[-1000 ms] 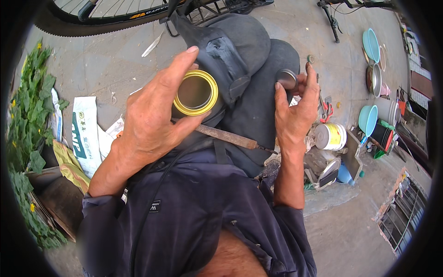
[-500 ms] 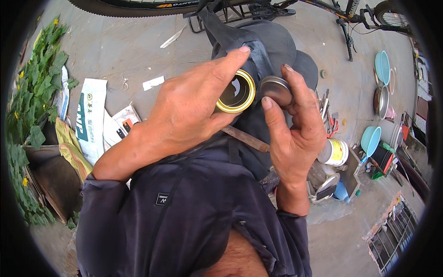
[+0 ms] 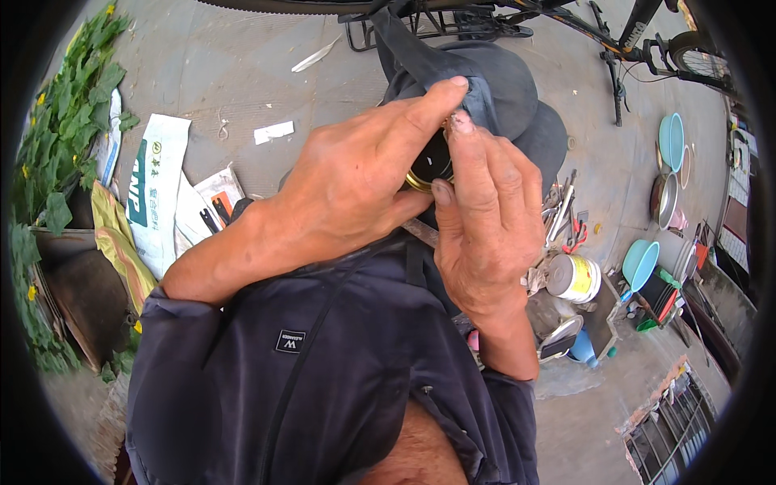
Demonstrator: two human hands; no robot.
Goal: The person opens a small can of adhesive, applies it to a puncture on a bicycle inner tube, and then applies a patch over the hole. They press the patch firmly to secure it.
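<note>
My left hand is wrapped round a small open tin with a gold rim and a dark inside. One of its fingers reaches past the tin toward a grey, scuffed patch on a black rubber inner tube. Against the tin's right side, my right hand is closed, its fingertips at the rim. The round metal lid it held a moment earlier is hidden behind these fingers. Below both hands lies part of a brownish flat bar, mostly covered.
A bicycle stands at the top right. On the right are pliers with red handles, a white tub, blue basins and a floor grate. Printed sacks and leafy plants lie to the left.
My right hand has moved left, bringing the lid to the tin, and its fingers now cover the lid. My left hand keeps its hold on the tin. The view has shifted slightly.
</note>
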